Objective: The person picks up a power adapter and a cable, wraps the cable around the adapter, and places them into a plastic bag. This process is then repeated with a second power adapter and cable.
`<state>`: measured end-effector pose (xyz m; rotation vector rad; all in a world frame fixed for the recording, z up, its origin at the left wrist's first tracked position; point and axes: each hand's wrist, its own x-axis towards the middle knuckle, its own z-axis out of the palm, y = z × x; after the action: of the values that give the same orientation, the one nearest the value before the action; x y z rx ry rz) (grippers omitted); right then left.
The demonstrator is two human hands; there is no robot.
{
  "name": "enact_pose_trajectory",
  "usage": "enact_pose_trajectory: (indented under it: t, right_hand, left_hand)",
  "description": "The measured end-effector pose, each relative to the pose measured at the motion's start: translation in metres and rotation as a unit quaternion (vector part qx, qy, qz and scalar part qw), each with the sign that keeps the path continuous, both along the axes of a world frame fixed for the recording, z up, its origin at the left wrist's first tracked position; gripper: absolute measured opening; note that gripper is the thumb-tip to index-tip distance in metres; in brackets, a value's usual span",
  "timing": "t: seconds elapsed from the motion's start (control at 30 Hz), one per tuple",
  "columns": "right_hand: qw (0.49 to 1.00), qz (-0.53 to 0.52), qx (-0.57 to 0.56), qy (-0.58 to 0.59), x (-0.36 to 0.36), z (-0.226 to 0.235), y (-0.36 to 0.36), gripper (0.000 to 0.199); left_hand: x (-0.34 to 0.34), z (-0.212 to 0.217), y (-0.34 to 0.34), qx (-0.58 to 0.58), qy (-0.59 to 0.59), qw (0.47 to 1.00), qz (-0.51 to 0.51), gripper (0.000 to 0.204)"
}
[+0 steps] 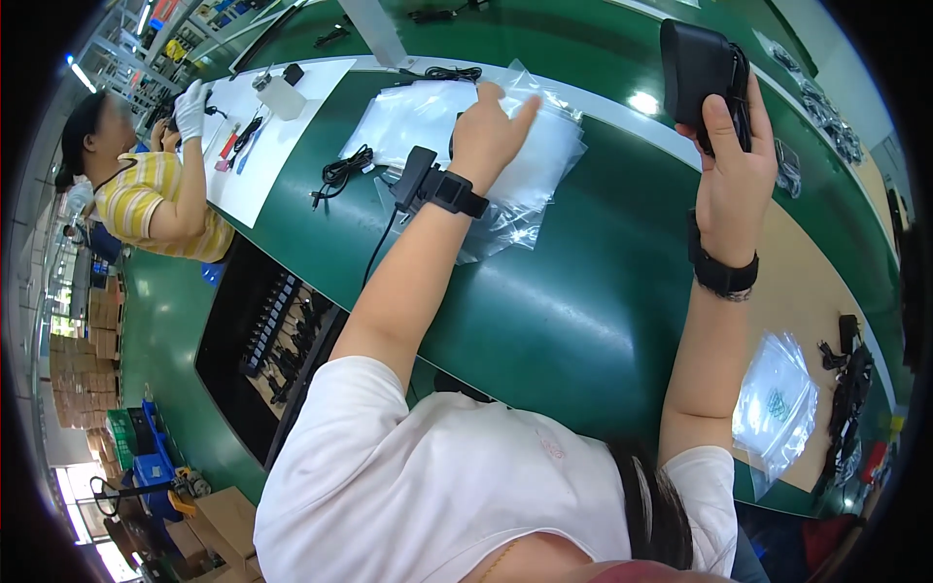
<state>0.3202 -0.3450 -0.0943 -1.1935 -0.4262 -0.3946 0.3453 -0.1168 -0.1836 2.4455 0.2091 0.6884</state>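
My right hand [736, 180] is raised at the right, fingers wrapped round a black power adapter [694, 76] with its bundled black cord. Over a spread of clear plastic bags [544, 165] at the far middle of the green table is my left hand [494, 136]. Its thumb and forefinger stand apart; the other fingers are partly hidden, and whether they touch the plastic I cannot tell. A coiled black cable [342, 173] lies left of the bags, and another black cable [442, 74] lies behind them. Both wrists wear black straps, the left with a small black device.
At the left, a person in a yellow striped top [155, 209] works by a white sheet [255, 175] holding a bottle [280, 97]. A black bin [277, 340] of adapters stands below the table's left edge. More plastic bags [776, 408] and black cables [849, 398] lie at right.
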Motion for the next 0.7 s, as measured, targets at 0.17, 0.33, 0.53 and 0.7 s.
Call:
enact_pose_trajectory:
  t: [0.17, 0.33, 0.53, 0.7]
  right_hand:
    - [1.0, 0.001, -0.004, -0.006, 0.0, 0.003, 0.0, 0.053]
    - [0.999, -0.042, -0.008, -0.012, 0.003, 0.003, -0.003, 0.052]
    - [0.999, 0.007, -0.029, 0.043, 0.003, -0.004, 0.001, 0.051]
    - [0.932, 0.248, 0.037, 0.261, 0.011, -0.035, 0.013, 0.042]
  left_hand:
    - [-0.014, 0.011, 0.012, 0.052, 0.004, 0.999, -0.002, 0.036]
    - [-0.029, 0.032, 0.023, 0.034, 0.127, 0.99, -0.044, 0.023]
    - [-0.033, 0.041, 0.028, -0.142, 0.158, 0.971, -0.115, 0.036]
    - [-0.033, 0.031, -0.017, -0.096, 0.157, 0.974, -0.133, 0.041]
